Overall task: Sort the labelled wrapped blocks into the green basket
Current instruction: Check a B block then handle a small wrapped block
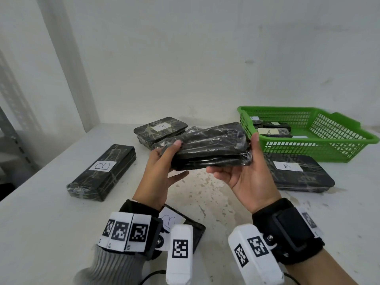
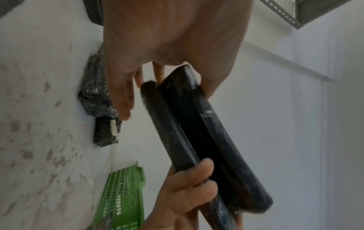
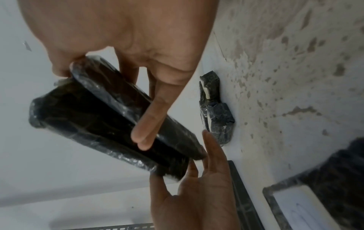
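The main risk is a slip. The black, glossy, film-wrapped rectangular block hangs in the air between 2 hands, held only at its short ends, and the wrist views show what looks like 2 slabs bound side by side under the film. If the plastic slides under the skin, or the bundle flexes at its seam, it could drop onto the white speckled table below the grip. A second risk is a sorting error: no label shows on the faces turned to the cameras, so it could be binned unread.

The left hand pinches the block's left end with thumb on top and some fingers beneath; its lower fingers stand straight and free. The right hand clamps the right end, thumb against the end face, fingers curled along the underside.

The block spans the gap between both grips, tilted slightly, clear of the table. The green plastic lattice basket sits beyond and to the right of the right hand's grip, near it, with an A-labelled wrapped block already inside. 3 B-labelled wrapped blocks lie on the table around the grip: 1 well to the left, 1 just right and below, 1 behind the left wrist. Another labelled block lies beyond the left hand.
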Demonstrator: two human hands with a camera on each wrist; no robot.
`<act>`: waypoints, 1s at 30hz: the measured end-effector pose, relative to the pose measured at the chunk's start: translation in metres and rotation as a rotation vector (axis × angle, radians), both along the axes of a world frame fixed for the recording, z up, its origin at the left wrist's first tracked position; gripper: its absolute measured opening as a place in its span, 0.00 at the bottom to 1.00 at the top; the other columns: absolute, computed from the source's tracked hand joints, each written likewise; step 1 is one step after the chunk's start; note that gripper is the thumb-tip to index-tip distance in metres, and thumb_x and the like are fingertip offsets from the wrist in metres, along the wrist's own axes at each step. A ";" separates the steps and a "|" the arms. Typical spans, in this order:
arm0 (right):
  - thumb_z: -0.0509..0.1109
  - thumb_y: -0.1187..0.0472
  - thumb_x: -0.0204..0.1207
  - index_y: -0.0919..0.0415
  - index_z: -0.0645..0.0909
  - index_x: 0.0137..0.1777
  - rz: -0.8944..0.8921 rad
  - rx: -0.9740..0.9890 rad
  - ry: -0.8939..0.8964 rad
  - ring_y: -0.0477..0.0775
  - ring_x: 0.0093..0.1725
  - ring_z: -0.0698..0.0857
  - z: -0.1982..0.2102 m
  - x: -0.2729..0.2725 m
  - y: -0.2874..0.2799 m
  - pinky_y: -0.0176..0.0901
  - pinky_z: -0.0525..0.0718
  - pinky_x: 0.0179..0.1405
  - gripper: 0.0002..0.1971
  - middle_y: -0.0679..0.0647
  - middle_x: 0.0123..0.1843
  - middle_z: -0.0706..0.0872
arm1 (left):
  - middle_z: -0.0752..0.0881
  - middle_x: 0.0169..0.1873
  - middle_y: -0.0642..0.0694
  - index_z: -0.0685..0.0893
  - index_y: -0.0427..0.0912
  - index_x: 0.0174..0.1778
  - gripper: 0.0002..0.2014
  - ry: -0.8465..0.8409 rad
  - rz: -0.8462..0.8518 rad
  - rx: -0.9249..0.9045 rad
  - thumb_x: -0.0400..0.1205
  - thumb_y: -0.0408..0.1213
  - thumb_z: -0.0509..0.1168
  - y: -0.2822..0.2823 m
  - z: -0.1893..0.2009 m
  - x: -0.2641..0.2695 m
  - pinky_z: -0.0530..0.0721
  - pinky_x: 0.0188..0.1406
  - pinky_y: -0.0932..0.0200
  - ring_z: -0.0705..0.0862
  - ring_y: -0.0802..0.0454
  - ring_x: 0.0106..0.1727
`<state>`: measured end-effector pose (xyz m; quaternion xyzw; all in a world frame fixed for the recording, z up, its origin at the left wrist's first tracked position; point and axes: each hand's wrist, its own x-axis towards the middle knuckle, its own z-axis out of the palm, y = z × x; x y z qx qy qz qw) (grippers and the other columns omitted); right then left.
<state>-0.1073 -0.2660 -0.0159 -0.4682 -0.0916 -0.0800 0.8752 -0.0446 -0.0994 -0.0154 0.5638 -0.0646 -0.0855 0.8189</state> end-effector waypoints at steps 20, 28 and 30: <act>0.68 0.33 0.66 0.52 0.87 0.62 -0.282 -0.377 -0.011 0.49 0.38 0.84 -0.008 0.002 0.006 0.39 0.82 0.38 0.31 0.54 0.48 0.90 | 0.80 0.66 0.42 0.78 0.52 0.64 0.15 -0.517 -0.292 0.217 0.83 0.51 0.60 -0.011 -0.008 -0.011 0.81 0.65 0.53 0.80 0.44 0.68; 0.62 0.32 0.71 0.44 0.81 0.69 -0.203 -0.449 0.072 0.58 0.42 0.92 -0.004 0.000 0.007 0.40 0.85 0.24 0.30 0.55 0.64 0.88 | 0.88 0.48 0.49 0.80 0.39 0.56 0.09 -0.448 -0.265 0.061 0.87 0.39 0.59 -0.010 -0.006 -0.011 0.83 0.54 0.63 0.86 0.57 0.53; 0.64 0.27 0.72 0.41 0.78 0.73 -0.149 -0.421 0.089 0.62 0.48 0.93 -0.006 0.000 0.011 0.40 0.85 0.20 0.32 0.53 0.69 0.85 | 0.88 0.51 0.46 0.80 0.40 0.56 0.12 -0.448 -0.246 0.036 0.83 0.41 0.59 -0.008 -0.006 -0.010 0.83 0.54 0.60 0.86 0.54 0.55</act>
